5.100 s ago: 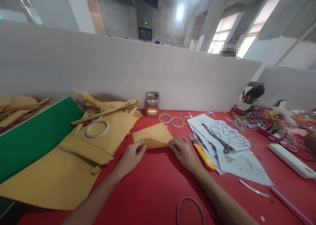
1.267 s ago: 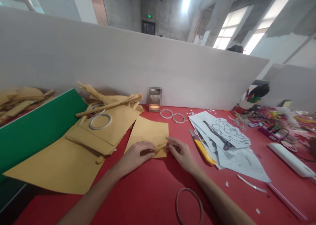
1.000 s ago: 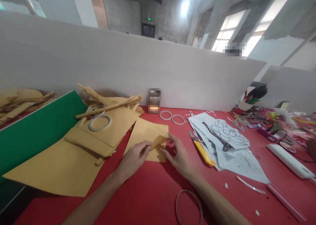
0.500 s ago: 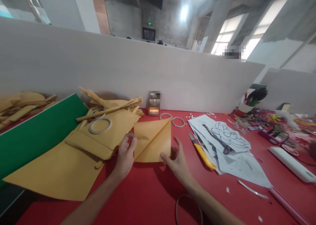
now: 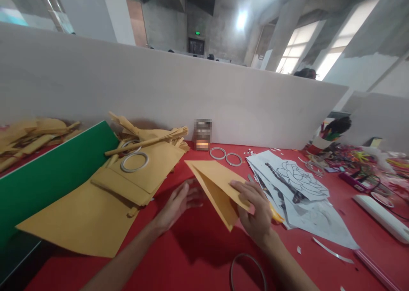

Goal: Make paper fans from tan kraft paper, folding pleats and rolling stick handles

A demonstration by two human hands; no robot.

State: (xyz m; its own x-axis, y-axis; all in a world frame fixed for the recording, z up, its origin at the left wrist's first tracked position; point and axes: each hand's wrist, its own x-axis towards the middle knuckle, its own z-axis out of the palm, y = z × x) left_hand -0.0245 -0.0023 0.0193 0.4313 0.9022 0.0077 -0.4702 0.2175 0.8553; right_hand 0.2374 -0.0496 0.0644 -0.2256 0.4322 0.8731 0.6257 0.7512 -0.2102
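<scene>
One kraft-paper sheet [image 5: 217, 176], folded over with its two layers gaping, is pinched between the thumb and fingers of the right hand [image 5: 257, 216], raised above the middle of the red table [image 5: 191, 248]. The left hand [image 5: 179, 203] is just beside the fold, fingers loosely spread; blur leaves it unclear whether they touch the paper.

Five rings can be counted: two by the far edge [image 5: 218, 159], one on the brown paper pile [image 5: 162, 157] toward the left edge, one partly buried in that pile, and one at the near edge, cut off below. The pile's sheets overlap too much to count, and one green board [image 5: 64, 171] stands beside it.

One yellow-handled knife [image 5: 276, 215] is mostly hidden behind the right hand. White sheets [image 5: 322, 218], number unclear, lie toward the right edge, one with a flower drawing [image 5: 303, 180]. One item against the partition [image 5: 153, 90] at the far edge is pixelated; one pink tube [image 5: 380, 269] near the near right corner is cut off
</scene>
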